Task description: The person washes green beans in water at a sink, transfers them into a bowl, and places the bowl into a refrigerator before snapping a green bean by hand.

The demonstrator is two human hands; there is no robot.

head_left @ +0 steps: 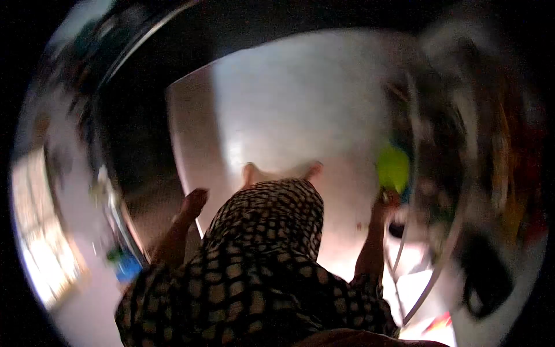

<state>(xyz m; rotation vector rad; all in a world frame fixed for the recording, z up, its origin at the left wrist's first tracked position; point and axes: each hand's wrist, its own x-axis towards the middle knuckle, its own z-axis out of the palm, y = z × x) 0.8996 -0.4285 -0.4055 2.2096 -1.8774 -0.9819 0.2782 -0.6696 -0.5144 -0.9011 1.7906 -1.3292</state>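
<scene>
My right hand [389, 199] is low on the right, at the lower edge of a bright green rounded object [393, 166]. Its fingers look closed on that object, though blur hides what kind of thing it is. On the other side my left hand [195, 200] hangs beside the body, near the edge of a dark area. No object shows in it, and its fingers are smeared by motion. A dark patterned garment [260, 254] covers my body between the two arms, with my bare feet [313, 169] showing beyond it.
Pale floor [300, 98] stretches ahead of my feet. A dark piece of furniture [136, 139] borders it on the left. To the right stand blurred pale curved bars [415, 144] with clutter behind. A bright barred window [43, 214] is at far left, near a blue object [126, 267].
</scene>
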